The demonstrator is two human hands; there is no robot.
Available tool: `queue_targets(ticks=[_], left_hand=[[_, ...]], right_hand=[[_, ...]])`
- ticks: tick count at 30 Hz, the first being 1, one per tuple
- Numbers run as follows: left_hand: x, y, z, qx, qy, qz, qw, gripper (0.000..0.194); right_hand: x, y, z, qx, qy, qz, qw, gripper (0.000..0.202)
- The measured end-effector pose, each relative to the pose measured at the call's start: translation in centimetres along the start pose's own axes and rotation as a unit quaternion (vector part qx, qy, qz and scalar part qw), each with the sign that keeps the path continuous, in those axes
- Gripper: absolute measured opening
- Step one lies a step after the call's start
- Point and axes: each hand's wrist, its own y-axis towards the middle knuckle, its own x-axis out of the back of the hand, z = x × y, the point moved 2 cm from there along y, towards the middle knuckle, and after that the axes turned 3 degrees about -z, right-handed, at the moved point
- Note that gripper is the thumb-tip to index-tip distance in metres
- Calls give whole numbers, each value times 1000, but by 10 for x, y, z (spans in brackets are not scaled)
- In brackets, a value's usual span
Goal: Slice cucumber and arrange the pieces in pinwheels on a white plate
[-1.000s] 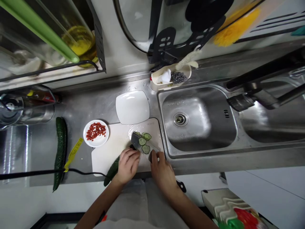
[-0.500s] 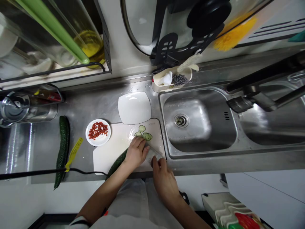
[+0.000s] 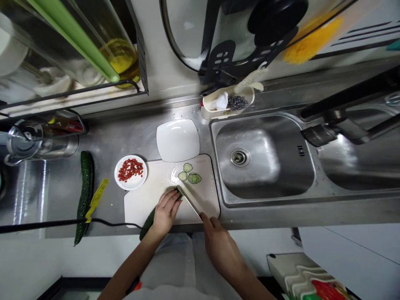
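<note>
The left hand (image 3: 166, 211), fingers curled over and partly hiding the cucumber (image 3: 149, 221), apparently grips it; the right hand (image 3: 218, 237) grips the knife (image 3: 191, 203), near slices (image 3: 194, 178), plate (image 3: 178, 141) and sink (image 3: 284, 166).

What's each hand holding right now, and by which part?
Right hand: knife, by its handle. Left hand: cucumber, near the end beside the knife.

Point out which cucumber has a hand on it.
The cucumber on the cutting board, held by the left hand beside the knife; the other cucumber lies untouched on the steel counter.
</note>
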Motion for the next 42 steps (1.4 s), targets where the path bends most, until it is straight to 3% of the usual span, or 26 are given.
queue_targets(ticks=[11, 42], left_hand=[[-6, -2, 7, -13, -13, -22, 1000, 26], [-6, -1, 7, -26, -10, -33, 999, 29]], right_hand=[[-9, -4, 8, 18, -48, 21, 998, 55], [4, 5, 10, 27, -33, 82, 996, 53]])
